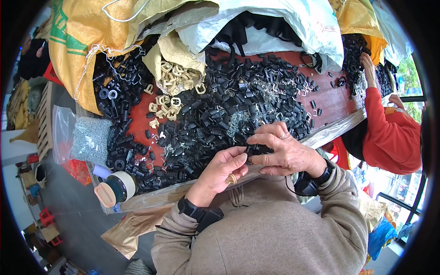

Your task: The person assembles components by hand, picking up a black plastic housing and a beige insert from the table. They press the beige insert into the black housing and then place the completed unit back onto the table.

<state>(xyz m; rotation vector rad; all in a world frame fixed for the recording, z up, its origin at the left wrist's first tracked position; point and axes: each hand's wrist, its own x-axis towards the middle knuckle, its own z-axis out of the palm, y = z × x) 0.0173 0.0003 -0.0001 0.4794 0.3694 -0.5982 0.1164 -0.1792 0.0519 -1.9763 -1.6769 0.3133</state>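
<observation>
My left hand (219, 169) is closed near the table's front edge, with a small beige plastic buckle piece (232, 178) tucked in its curled fingers. My right hand (286, 153) meets it fingertip to fingertip, its fingers bent around a small black part (249, 150). That part lies between both hands and is mostly covered by fingers, so its exact kind does not show. Beyond the hands spreads a heap of small black plastic pieces (220, 96), with thin metal bits (238, 122) strewn among them. Loose beige buckle pieces (168, 107) lie to the left of the heap.
A paper bag (166, 50) spills more beige pieces. Sacks (73, 27) line the back. At left stand a clear bag of small metal parts (90, 140) and a dark jar (120, 187). Another person in a red sleeve (373, 107) reaches into black parts at right.
</observation>
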